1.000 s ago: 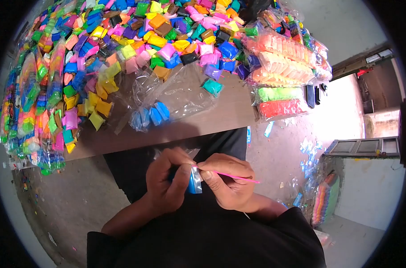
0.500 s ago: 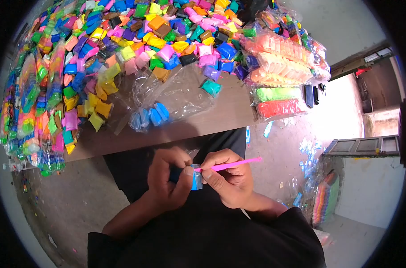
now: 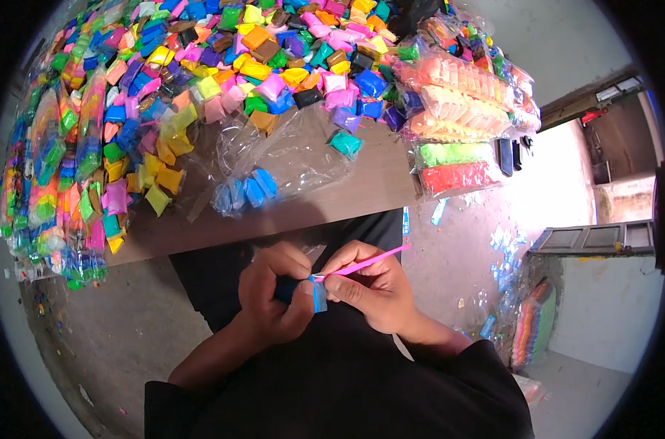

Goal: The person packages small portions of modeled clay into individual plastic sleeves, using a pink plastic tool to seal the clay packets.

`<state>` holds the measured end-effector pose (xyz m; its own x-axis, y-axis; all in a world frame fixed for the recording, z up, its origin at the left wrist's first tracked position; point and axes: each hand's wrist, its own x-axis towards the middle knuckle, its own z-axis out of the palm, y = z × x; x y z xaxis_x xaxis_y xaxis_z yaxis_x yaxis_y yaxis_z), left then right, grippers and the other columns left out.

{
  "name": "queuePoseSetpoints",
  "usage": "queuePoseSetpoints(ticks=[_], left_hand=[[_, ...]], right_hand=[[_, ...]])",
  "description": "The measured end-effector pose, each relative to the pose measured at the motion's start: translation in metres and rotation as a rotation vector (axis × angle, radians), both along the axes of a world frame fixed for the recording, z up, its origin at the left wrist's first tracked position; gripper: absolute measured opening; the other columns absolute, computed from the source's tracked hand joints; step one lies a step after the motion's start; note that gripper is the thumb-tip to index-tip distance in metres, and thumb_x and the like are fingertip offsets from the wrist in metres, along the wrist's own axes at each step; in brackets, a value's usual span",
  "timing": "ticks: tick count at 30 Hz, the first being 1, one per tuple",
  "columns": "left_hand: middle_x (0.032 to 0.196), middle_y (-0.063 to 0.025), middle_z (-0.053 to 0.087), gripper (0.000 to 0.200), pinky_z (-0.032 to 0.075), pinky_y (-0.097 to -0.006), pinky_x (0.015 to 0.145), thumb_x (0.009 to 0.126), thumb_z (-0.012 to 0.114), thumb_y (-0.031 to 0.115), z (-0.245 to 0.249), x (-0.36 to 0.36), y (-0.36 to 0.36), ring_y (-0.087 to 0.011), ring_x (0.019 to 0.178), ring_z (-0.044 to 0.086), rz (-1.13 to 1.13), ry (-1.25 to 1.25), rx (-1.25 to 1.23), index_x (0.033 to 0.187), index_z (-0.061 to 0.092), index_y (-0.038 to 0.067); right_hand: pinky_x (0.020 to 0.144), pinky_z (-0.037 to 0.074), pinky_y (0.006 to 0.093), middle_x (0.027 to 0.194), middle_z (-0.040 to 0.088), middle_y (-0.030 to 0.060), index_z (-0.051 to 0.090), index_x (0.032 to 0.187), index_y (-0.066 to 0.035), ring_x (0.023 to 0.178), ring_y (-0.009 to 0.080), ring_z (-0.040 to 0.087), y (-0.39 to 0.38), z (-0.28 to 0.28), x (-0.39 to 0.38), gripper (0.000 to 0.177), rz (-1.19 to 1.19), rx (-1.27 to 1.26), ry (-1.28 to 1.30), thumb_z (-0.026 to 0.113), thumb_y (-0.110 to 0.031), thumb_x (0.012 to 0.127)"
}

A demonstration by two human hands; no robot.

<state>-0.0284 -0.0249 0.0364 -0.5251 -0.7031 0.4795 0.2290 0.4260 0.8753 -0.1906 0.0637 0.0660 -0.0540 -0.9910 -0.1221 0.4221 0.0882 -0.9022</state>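
Over my lap, my left hand [image 3: 277, 293] grips a small blue packet [image 3: 320, 298], its clear edge sticking out past the thumb. Most of the packet is hidden behind the fingers. My right hand [image 3: 372, 289] pinches a thin pink plastic stick [image 3: 372, 260] between thumb and forefinger. The stick slants up to the right, and its lower end meets the packet's top edge between the two hands. Just beyond the hands, a clear plastic bag [image 3: 303, 157] lies on the table with several blue packets [image 3: 259, 187] in it.
A large heap of colourful small packets [image 3: 274, 51] covers the far side of the brown table [image 3: 288, 219]. Bagged rows of pale orange packets [image 3: 464, 95] are stacked at the right. Scraps of wrapping [image 3: 504, 256] and a multicoloured bag [image 3: 533, 322] lie on the floor.
The pink stick has moved left and down, its lower end now further into the packet's edge. My right hand has shifted slightly left with it; the left hand has barely moved.
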Motion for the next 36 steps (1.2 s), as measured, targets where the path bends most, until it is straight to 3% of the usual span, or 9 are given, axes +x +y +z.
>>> queuePoseSetpoints(ticks=[3, 12, 15, 17, 20, 23, 28, 30, 36], left_hand=[[0.081, -0.0142, 0.06, 0.015, 0.046, -0.0285, 0.059, 0.084, 0.063, 0.001, -0.002, -0.002, -0.004, -0.0159, 0.066, 0.056, 0.035, 0.043, -0.057, 0.096, 0.054, -0.001], [0.08, -0.0129, 0.059, 0.019, 0.046, -0.0307, 0.059, 0.076, 0.066, -0.001, -0.003, -0.002, -0.011, -0.0212, 0.064, 0.057, 0.039, -0.001, -0.189, 0.092, 0.056, 0.002], [0.081, -0.0132, 0.061, 0.021, 0.049, -0.0326, 0.061, 0.074, 0.07, 0.0, 0.004, -0.003, -0.01, -0.0242, 0.066, 0.061, 0.023, -0.011, -0.164, 0.091, 0.057, 0.004], [0.082, -0.0128, 0.062, 0.022, 0.05, -0.0334, 0.062, 0.074, 0.072, 0.001, 0.008, -0.003, -0.009, -0.0254, 0.067, 0.063, 0.02, -0.046, -0.137, 0.091, 0.058, 0.004], [0.084, -0.0124, 0.064, 0.025, 0.051, -0.0348, 0.063, 0.072, 0.075, 0.002, 0.007, -0.001, -0.008, -0.0275, 0.069, 0.065, 0.033, -0.109, -0.123, 0.091, 0.059, 0.005], [0.084, -0.0118, 0.065, 0.026, 0.051, -0.0353, 0.062, 0.071, 0.076, 0.002, 0.007, 0.0, -0.007, -0.0281, 0.069, 0.064, 0.08, -0.142, -0.185, 0.092, 0.06, 0.005], [0.088, -0.0081, 0.065, 0.026, 0.048, -0.0341, 0.06, 0.07, 0.076, 0.0, 0.014, 0.0, 0.0, -0.0243, 0.07, 0.062, 0.215, -0.127, -0.401, 0.091, 0.063, 0.006], [0.092, -0.0032, 0.065, 0.024, 0.047, -0.0321, 0.064, 0.07, 0.079, 0.002, 0.019, 0.005, 0.003, -0.0195, 0.078, 0.06, 0.28, -0.143, -0.632, 0.09, 0.068, 0.01], [0.097, 0.0022, 0.064, 0.023, 0.048, -0.0359, 0.076, 0.072, 0.081, 0.011, 0.025, 0.01, 0.004, -0.0153, 0.089, 0.058, 0.237, -0.032, -0.732, 0.091, 0.072, 0.019]], right_hand=[[0.077, 0.047, 0.0254, 0.094, 0.063, 0.0029, 0.065, 0.103, 0.0, 0.088, 0.0088, 0.06, -0.004, -0.01, -0.004, 0.007, 0.019, -0.105, 0.101, 0.066, -0.005, 0.099], [0.075, 0.049, 0.0295, 0.098, 0.069, 0.0103, 0.072, 0.11, 0.001, 0.087, 0.0161, 0.063, -0.007, -0.008, -0.004, 0.015, -0.007, -0.178, 0.243, 0.067, -0.002, 0.096], [0.075, 0.05, 0.0298, 0.096, 0.07, 0.0114, 0.072, 0.107, 0.001, 0.084, 0.0174, 0.065, -0.007, -0.004, -0.009, 0.015, 0.013, -0.23, 0.4, 0.067, 0.0, 0.093], [0.07, 0.053, 0.0328, 0.093, 0.07, 0.0143, 0.072, 0.105, 0.003, 0.078, 0.0243, 0.066, -0.01, 0.002, -0.013, 0.018, -0.059, -0.457, 0.802, 0.071, 0.002, 0.086], [0.067, 0.054, 0.0349, 0.091, 0.069, 0.0156, 0.072, 0.101, 0.004, 0.074, 0.0295, 0.066, -0.014, 0.001, -0.011, 0.022, -0.174, -0.627, 0.974, 0.074, 0.002, 0.079], [0.061, 0.052, 0.0314, 0.083, 0.069, 0.0127, 0.073, 0.092, 0.003, 0.068, 0.0251, 0.066, -0.017, 0.0, -0.008, 0.015, -0.286, -0.664, 1.103, 0.074, 0.003, 0.078], [0.06, 0.053, 0.0331, 0.082, 0.068, 0.013, 0.073, 0.091, 0.003, 0.068, 0.0255, 0.065, -0.012, -0.006, -0.002, 0.018, -0.394, -0.716, 1.072, 0.075, 0.005, 0.073], [0.06, 0.053, 0.0337, 0.083, 0.067, 0.013, 0.072, 0.091, 0.003, 0.069, 0.0256, 0.065, -0.008, -0.01, -0.003, 0.019, -0.413, -0.758, 1.085, 0.075, 0.006, 0.072], [0.064, 0.057, 0.0343, 0.095, 0.067, 0.0121, 0.07, 0.098, 0.002, 0.081, 0.0252, 0.066, 0.001, -0.013, -0.01, 0.027, -0.375, -0.961, 1.029, 0.08, 0.003, 0.073]])
